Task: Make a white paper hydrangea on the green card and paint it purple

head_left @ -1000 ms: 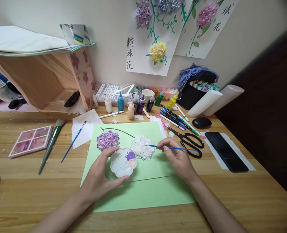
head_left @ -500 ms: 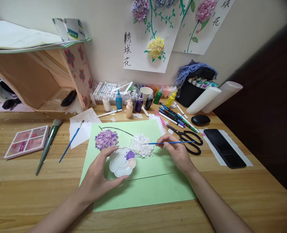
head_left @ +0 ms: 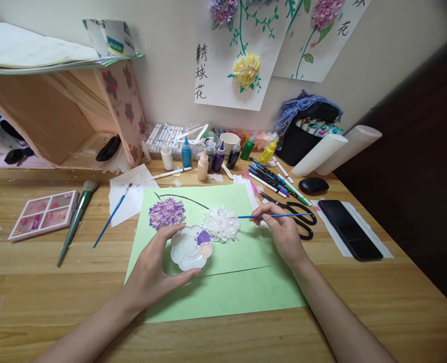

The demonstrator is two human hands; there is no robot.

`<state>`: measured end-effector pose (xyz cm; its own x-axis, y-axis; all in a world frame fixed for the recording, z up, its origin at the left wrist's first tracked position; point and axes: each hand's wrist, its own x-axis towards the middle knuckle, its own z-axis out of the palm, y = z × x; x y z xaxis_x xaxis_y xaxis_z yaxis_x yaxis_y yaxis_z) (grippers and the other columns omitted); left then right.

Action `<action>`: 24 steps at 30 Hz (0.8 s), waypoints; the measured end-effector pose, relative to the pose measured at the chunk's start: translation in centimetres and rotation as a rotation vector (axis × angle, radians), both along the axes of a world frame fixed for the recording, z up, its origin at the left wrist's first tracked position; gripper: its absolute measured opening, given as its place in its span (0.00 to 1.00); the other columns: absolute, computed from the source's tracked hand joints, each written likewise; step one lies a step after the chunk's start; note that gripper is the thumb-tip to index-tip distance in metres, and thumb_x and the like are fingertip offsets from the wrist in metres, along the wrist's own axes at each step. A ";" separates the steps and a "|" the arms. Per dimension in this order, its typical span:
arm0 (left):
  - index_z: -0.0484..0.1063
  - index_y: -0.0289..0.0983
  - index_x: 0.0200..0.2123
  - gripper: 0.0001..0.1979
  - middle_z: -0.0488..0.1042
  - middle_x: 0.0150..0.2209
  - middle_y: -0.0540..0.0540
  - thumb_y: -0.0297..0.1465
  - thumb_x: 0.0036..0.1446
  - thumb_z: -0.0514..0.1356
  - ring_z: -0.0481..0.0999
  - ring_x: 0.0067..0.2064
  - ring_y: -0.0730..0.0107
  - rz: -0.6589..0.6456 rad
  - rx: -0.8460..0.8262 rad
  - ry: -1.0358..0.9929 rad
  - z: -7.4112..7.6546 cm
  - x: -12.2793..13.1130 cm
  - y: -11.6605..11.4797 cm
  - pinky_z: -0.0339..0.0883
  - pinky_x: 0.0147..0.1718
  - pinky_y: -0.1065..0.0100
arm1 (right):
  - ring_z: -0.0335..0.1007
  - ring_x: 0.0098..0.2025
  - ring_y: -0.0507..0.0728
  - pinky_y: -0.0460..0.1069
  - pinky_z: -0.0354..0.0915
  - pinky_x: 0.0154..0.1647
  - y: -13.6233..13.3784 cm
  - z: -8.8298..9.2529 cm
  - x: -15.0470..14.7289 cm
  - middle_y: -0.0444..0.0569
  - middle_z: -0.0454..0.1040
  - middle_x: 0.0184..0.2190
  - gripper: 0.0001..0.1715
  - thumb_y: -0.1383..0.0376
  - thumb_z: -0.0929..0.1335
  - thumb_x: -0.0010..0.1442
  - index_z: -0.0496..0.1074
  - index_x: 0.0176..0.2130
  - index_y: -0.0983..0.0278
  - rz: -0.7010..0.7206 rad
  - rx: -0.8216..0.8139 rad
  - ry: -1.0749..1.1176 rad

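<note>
My left hand (head_left: 153, 267) grips a white flower-shaped paint palette (head_left: 185, 256) by its rim, thumb at the near side and fingers at the far side. Purple paint (head_left: 203, 237) and pale peach paint (head_left: 205, 249) lie in its right wells. Between the fingers of my right hand (head_left: 279, 229) is a thin blue paintbrush (head_left: 276, 216), held nearly level, its tip at the white ruffled paper flower (head_left: 222, 224). A purple-and-pink ruffled flower (head_left: 166, 212) sits to the left. Both flowers are on a green sheet (head_left: 231, 297) with a dark curved line drawn above them.
Paint bottles (head_left: 202, 166) stand along the back. Black scissors (head_left: 301, 214), several pens (head_left: 272, 179), a phone (head_left: 349, 230) and a mouse (head_left: 313, 186) lie right. Another blue brush (head_left: 112, 217), a large green-handled brush (head_left: 75, 222) and a four-part box (head_left: 44, 214) lie left.
My right hand and the paintbrush have shifted slightly right, the tip still by the white flower. The palette stays in my left hand. The whole view has tilted slightly.
</note>
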<state>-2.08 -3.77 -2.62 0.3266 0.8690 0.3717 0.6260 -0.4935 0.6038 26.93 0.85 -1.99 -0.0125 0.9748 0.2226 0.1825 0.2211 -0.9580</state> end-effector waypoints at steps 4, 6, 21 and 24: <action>0.56 0.42 0.59 0.36 0.71 0.53 0.40 0.39 0.51 0.67 0.75 0.52 0.58 -0.003 0.020 0.006 0.0 0.1 0.1 0.73 0.50 0.58 | 0.68 0.31 0.54 0.49 0.66 0.33 0.0 -0.1 0.0 0.46 0.72 0.28 0.09 0.62 0.64 0.60 0.72 0.32 0.63 0.093 -0.054 -0.027; 0.56 0.41 0.59 0.35 0.71 0.53 0.40 0.39 0.51 0.67 0.75 0.52 0.58 0.001 0.037 0.006 0.0 0.1 0.1 0.73 0.49 0.58 | 0.68 0.31 0.54 0.49 0.66 0.32 0.0 -0.1 0.1 0.46 0.72 0.28 0.09 0.62 0.65 0.60 0.72 0.32 0.63 0.056 -0.062 -0.031; 0.57 0.40 0.59 0.35 0.71 0.53 0.39 0.38 0.51 0.67 0.73 0.53 0.56 0.027 0.062 -0.029 0.0 0.3 0.3 0.71 0.50 0.56 | 0.66 0.30 0.55 0.49 0.65 0.29 -2.8 1.1 -2.8 0.48 0.71 0.29 0.09 0.60 0.65 0.61 0.71 0.32 0.61 0.167 -0.065 0.265; 0.56 0.40 0.59 0.36 0.71 0.53 0.39 0.39 0.50 0.68 0.73 0.54 0.56 0.026 0.061 -0.038 0.2 0.2 0.3 0.71 0.51 0.55 | 0.67 0.30 0.55 0.49 0.65 0.28 -2.9 0.8 -3.1 0.49 0.70 0.29 0.11 0.60 0.64 0.61 0.71 0.31 0.62 0.178 -0.124 0.273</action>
